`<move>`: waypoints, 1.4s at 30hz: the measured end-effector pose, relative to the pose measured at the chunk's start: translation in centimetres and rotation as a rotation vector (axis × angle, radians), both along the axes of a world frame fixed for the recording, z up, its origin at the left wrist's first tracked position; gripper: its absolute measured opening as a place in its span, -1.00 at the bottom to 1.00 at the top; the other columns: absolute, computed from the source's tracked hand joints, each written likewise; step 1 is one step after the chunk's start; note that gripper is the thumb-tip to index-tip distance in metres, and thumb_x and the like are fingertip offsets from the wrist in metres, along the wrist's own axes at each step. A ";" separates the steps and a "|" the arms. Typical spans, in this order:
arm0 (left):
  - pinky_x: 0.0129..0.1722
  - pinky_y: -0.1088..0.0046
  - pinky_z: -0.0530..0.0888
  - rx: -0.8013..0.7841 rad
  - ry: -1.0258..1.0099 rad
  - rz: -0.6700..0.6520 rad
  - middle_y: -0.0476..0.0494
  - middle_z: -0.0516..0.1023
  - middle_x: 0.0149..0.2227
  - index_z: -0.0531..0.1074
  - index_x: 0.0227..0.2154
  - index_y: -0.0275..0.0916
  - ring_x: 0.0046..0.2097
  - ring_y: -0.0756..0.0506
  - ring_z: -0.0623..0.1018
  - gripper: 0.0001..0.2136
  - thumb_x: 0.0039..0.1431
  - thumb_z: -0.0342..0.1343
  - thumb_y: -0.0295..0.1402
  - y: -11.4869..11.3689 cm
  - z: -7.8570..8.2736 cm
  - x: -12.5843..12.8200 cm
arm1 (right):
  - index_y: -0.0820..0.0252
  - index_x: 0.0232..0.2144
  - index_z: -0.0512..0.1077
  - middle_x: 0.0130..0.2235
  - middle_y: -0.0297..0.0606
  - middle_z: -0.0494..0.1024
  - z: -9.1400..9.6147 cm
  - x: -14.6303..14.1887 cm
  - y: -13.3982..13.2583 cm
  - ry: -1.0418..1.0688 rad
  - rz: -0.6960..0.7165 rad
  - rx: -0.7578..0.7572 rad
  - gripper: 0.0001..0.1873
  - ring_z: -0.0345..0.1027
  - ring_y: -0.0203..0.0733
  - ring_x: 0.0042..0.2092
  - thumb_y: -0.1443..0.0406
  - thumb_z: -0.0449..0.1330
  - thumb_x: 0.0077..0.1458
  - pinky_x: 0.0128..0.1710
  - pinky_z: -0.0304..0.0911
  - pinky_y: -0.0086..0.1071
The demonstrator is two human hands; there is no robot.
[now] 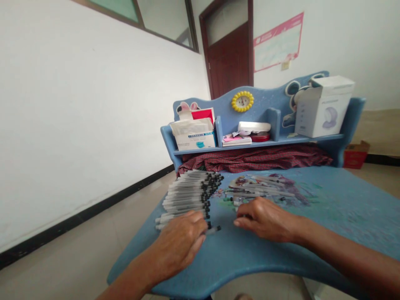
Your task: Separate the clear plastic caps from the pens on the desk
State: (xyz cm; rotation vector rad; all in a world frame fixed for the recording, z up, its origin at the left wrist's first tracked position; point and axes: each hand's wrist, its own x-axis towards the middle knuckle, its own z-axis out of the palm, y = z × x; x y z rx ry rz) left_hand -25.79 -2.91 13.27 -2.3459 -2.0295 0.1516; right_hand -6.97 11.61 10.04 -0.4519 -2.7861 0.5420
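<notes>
My left hand (184,235) is closed on a clear pen (214,229) whose black end sticks out past the fingertips. It rests at the near end of a stacked row of clear, black-tipped pens (187,193), lying side by side with dark ends to the right. My right hand (262,218) has its fingers curled together just in front of a looser heap of pens (265,189); what they hold, if anything, is hidden. A small clear piece shows beside its knuckles.
The blue desk (343,200) has a curved front edge. Folded checked cloth (256,158) lies under its raised shelf. On the shelf stand a mask box (196,137), stacked papers (236,141), a yellow-rimmed clock (242,101) and a tall white box (325,108). A white wall (78,104) rises at left.
</notes>
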 end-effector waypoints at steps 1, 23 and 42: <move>-0.23 0.38 0.36 0.033 -0.007 -0.029 -0.15 0.41 -0.27 0.35 -0.34 -0.25 -0.21 -0.13 0.40 -0.87 0.19 -0.10 -0.46 0.5 0.2 0.3 | 0.22 -0.59 0.33 -0.60 -0.34 0.39 0.0 -0.3 0.1 0.033 0.017 -0.093 -0.62 0.26 -0.36 -0.55 0.15 -0.01 0.16 -0.57 -0.02 -0.50; -0.31 0.47 0.32 0.384 -0.251 -0.314 -0.09 0.36 -0.37 0.34 -0.31 -0.29 -0.31 -0.05 0.40 -0.87 0.24 -0.11 -0.47 13.1 -1.4 1.0 | 0.25 -0.51 0.31 -0.62 -0.42 0.41 -1.1 0.3 8.7 0.373 -0.122 -0.774 -0.76 0.21 -0.45 -0.70 0.17 0.14 -0.01 -0.72 0.03 -0.57; -0.32 0.48 0.35 0.372 -0.212 -0.312 -0.11 0.38 -0.37 0.35 -0.31 -0.28 -0.32 -0.05 0.41 -0.84 0.25 -0.15 -0.45 12.6 -1.7 1.1 | 0.23 -0.40 0.25 -0.68 -0.46 0.36 -1.7 0.0 7.6 0.388 -0.165 -0.817 -0.73 0.15 -0.41 -0.76 0.11 0.07 0.06 -0.79 -0.05 -0.58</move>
